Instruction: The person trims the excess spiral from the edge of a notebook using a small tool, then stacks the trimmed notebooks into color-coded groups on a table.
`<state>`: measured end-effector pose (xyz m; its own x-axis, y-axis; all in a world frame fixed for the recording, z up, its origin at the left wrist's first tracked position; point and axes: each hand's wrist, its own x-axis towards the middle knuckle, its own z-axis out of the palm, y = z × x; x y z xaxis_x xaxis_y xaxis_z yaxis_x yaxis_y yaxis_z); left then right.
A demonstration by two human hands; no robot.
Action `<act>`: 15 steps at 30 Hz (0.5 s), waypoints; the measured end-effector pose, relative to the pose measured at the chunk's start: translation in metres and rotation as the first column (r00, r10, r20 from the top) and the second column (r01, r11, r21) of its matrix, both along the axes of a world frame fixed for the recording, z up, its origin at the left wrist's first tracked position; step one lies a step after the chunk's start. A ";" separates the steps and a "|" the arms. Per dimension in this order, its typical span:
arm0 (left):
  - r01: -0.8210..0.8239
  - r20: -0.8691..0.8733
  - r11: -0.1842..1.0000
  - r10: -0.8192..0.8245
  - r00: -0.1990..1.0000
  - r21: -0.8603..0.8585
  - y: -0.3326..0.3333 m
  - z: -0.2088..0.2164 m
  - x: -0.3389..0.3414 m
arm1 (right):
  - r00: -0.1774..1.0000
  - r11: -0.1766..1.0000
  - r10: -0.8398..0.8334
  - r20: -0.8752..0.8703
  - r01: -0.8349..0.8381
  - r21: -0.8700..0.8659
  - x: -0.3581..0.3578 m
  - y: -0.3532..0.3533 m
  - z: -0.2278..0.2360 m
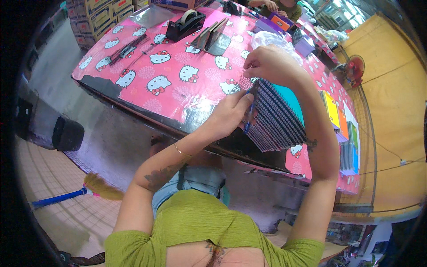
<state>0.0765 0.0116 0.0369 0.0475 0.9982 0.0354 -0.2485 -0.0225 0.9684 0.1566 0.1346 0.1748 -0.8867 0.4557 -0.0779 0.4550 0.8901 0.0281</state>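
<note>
A stack of spiral-bound notebooks [278, 120] lies near the table's front edge, its dark wire bindings facing me and a teal cover on top. My left hand [231, 111] is closed around a blue-handled hand tool [247, 124] at the left side of the stack; the tool's kind is mostly hidden by my fingers. Just above the stack's far corner, my right hand [271, 64] is bent down with its fingertips pinched together. Whatever is between those fingertips is too small to make out. My right forearm passes over the stack's right side.
Farther back on the pink patterned table [173, 95] stand a black tape dispenser [186, 26] and a dark slotted stand [213, 38]. Loose black binding coils [129, 49] lie left. A clear plastic bag [273, 41] and colourful notebooks [331, 111] are right. A co-worker's hands [269, 5] show at the far end.
</note>
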 end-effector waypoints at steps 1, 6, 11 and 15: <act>-0.009 -0.010 1.000 0.009 1.000 0.011 0.000 0.001 0.001 | 1.000 1.000 -0.004 0.007 0.004 -0.005 0.000 0.000 0.001; -0.023 -0.094 0.999 0.027 0.995 0.044 -0.002 -0.003 0.005 | 0.997 1.000 -0.019 -0.071 0.018 -0.011 0.003 0.001 -0.005; -0.028 -0.054 0.999 0.029 0.998 0.018 -0.009 -0.018 0.008 | 0.943 0.989 0.146 -0.298 -0.145 0.025 0.004 0.003 -0.017; -0.052 -0.101 0.998 0.055 0.993 0.038 0.000 -0.016 0.006 | 0.995 0.981 0.083 -0.048 -0.073 0.178 0.001 0.002 -0.022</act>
